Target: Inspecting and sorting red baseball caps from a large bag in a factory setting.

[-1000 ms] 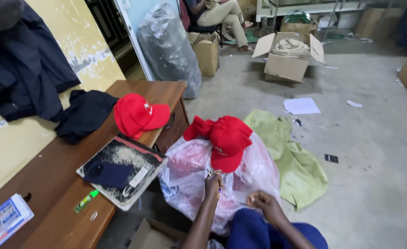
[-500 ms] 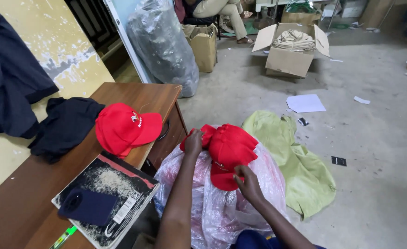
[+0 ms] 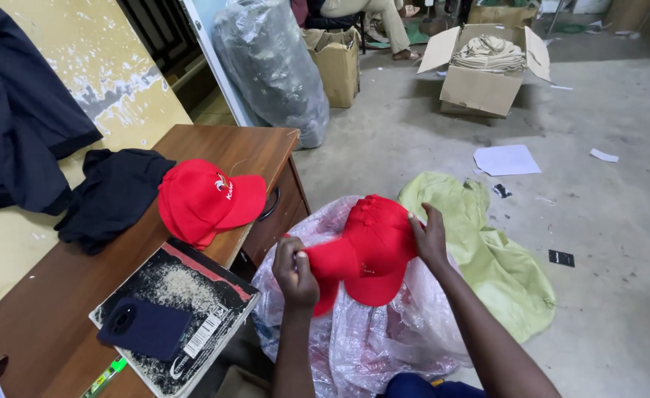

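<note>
Left hand: the left hand [image 3: 294,269] pinched the brim of a red cloth cap [image 3: 369,247], fingers curled.
Right hand: the right hand [image 3: 429,237] pressed spread fingers on the crown of the red cloth cap.
Cap position: between both hands, above a crinkled clear plastic bag [image 3: 369,339].
Count: two red caps; the second red cap [image 3: 203,200] lay left of the hands on a brown wooden desk [image 3: 37,332].
Room: grey concrete floor [image 3: 619,221], pale green cloth [image 3: 501,258] right of the hands.
</note>
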